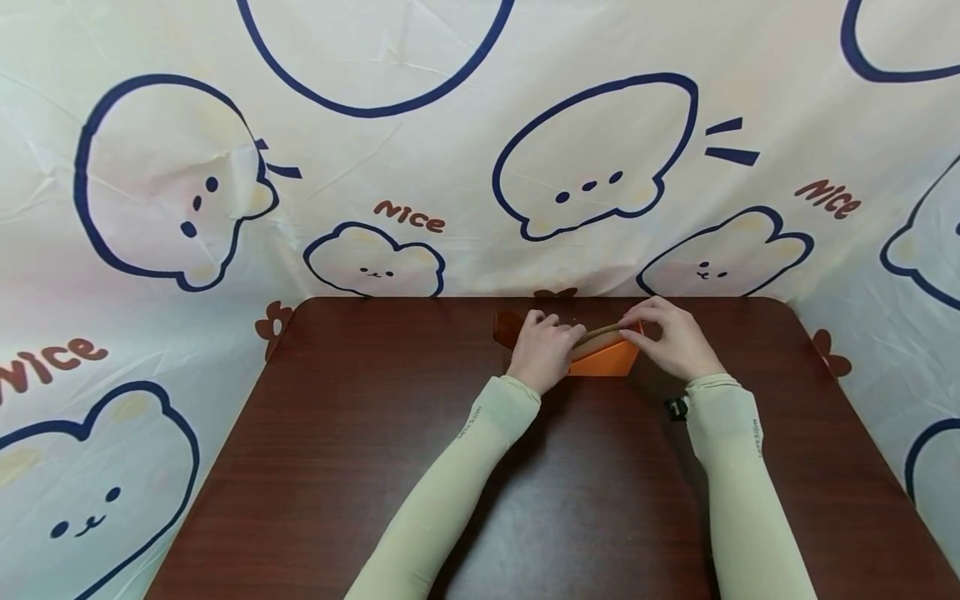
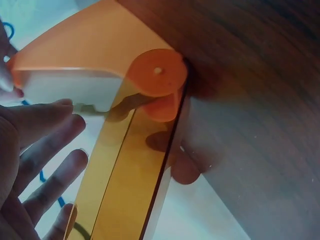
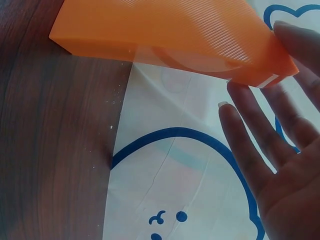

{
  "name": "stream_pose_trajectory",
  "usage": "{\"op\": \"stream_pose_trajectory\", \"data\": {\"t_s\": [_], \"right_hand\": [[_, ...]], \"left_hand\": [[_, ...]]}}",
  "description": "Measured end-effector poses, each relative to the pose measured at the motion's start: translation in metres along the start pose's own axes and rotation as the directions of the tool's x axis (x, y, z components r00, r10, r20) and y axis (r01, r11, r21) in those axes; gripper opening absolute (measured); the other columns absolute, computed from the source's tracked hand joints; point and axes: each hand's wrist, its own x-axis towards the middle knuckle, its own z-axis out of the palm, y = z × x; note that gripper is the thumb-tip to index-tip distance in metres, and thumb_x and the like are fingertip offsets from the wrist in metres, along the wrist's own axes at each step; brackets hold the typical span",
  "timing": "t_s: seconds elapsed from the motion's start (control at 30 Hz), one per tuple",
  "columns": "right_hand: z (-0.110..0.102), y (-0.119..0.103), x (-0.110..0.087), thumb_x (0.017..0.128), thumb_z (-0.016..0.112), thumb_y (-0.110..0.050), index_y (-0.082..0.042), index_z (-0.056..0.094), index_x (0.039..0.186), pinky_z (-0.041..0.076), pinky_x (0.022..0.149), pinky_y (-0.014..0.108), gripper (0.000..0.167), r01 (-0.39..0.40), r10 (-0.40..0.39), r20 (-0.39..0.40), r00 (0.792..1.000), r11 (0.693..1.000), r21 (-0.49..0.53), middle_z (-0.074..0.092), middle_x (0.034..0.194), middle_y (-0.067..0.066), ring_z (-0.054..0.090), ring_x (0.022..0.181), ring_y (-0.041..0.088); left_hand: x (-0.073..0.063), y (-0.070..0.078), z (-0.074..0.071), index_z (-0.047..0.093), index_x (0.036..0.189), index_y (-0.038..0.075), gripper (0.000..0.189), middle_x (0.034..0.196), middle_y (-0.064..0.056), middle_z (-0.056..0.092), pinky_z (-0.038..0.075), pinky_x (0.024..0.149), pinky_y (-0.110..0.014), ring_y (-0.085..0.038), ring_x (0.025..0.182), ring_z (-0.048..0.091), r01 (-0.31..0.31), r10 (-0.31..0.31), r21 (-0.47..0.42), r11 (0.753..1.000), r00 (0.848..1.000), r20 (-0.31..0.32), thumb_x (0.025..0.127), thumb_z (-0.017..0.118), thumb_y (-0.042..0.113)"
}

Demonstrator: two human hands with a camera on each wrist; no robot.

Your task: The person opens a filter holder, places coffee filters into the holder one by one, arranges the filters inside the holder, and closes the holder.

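An orange plastic box (image 1: 604, 362) with a hinged amber see-through lid (image 1: 507, 328) stands near the table's back edge. A thin, slightly curved olive-brown strip (image 1: 597, 333) spans the box's open top; its exact kind cannot be told. My left hand (image 1: 542, 348) is over the hinge end, pinching the strip's left end. The lid (image 2: 117, 185) slants beside those fingers in the left wrist view. My right hand (image 1: 675, 340) pinches the strip's other end between thumb and forefinger. In the right wrist view its fingers are at the end of the ribbed orange box (image 3: 165, 30), which hides the strip.
The dark brown wooden table (image 1: 360, 467) extends in front of the box. A pale curtain (image 1: 465, 167) printed with cartoon animals hangs behind and at both sides. A small black object (image 1: 677, 408) shows at the right wrist.
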Motion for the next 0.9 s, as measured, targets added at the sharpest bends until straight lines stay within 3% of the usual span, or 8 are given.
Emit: {"op": "stream_pose_trajectory", "data": {"t_s": [0.13, 0.37, 0.53, 0.6, 0.73, 0.9], "right_hand": [[0.000, 0.001, 0.000, 0.094, 0.078, -0.014, -0.010, 0.075, 0.117, 0.048, 0.101, 0.059, 0.023, 0.009, -0.009, -0.004, 1.000, 1.000, 0.002, 0.067, 0.115, 0.012, 0.058, 0.109, 0.037], [-0.002, 0.003, -0.001, 0.094, 0.078, -0.018, -0.011, 0.071, 0.127, 0.048, 0.101, 0.058, 0.034, -0.002, 0.002, 0.011, 1.000, 1.000, 0.003, 0.066, 0.119, 0.012, 0.056, 0.110, 0.034], [-0.003, 0.006, -0.003, 0.094, 0.079, -0.022, -0.011, 0.068, 0.133, 0.049, 0.104, 0.061, 0.042, -0.006, 0.006, 0.012, 1.000, 1.000, 0.020, 0.065, 0.127, 0.014, 0.059, 0.116, 0.035], [-0.004, 0.008, -0.004, 0.094, 0.079, -0.023, -0.012, 0.066, 0.135, 0.050, 0.103, 0.061, 0.045, -0.011, 0.011, 0.013, 1.000, 1.000, 0.027, 0.065, 0.130, 0.014, 0.060, 0.117, 0.036], [-0.006, 0.012, -0.006, 0.094, 0.079, -0.024, -0.011, 0.065, 0.137, 0.051, 0.103, 0.060, 0.047, -0.026, 0.026, 0.018, 1.000, 0.999, 0.036, 0.065, 0.131, 0.015, 0.062, 0.117, 0.035], [-0.007, 0.016, -0.007, 0.095, 0.078, -0.024, -0.010, 0.064, 0.138, 0.047, 0.106, 0.063, 0.047, -0.046, 0.045, 0.033, 0.998, 0.998, 0.030, 0.064, 0.133, 0.016, 0.061, 0.118, 0.037]], "left_hand": [[-0.004, -0.006, -0.008, 0.072, 0.117, 0.029, 0.029, 0.107, 0.012, 0.078, 0.044, 0.105, -0.039, -0.013, 0.098, 0.065, 0.008, -0.010, -0.042, 0.999, 0.999, -0.036, 0.090, 0.081, 0.028], [-0.014, -0.028, -0.021, 0.074, 0.114, 0.026, 0.018, 0.109, 0.010, 0.078, 0.046, 0.102, -0.039, -0.014, 0.100, 0.065, 0.027, -0.052, -0.148, 0.989, 0.985, -0.164, 0.097, 0.075, 0.032], [-0.022, -0.050, -0.027, 0.070, 0.125, 0.027, 0.035, 0.127, 0.007, 0.072, 0.045, 0.106, -0.042, -0.018, 0.120, 0.061, 0.099, -0.136, -0.259, 0.961, 0.983, -0.128, 0.095, 0.074, 0.044], [-0.026, -0.060, -0.030, 0.066, 0.133, 0.026, 0.047, 0.136, 0.004, 0.067, 0.044, 0.109, -0.044, -0.021, 0.128, 0.057, 0.138, -0.174, -0.325, 0.936, 0.981, -0.085, 0.092, 0.077, 0.046], [-0.034, -0.077, -0.034, 0.057, 0.145, 0.026, 0.070, 0.148, 0.001, 0.058, 0.044, 0.112, -0.050, -0.024, 0.136, 0.051, 0.203, -0.223, -0.464, 0.862, 0.975, 0.012, 0.084, 0.086, 0.045], [-0.044, -0.092, -0.029, 0.048, 0.151, 0.031, 0.087, 0.148, -0.001, 0.057, 0.048, 0.112, -0.049, -0.024, 0.133, 0.055, 0.281, -0.249, -0.617, 0.735, 0.958, 0.140, 0.077, 0.093, 0.036]]}}
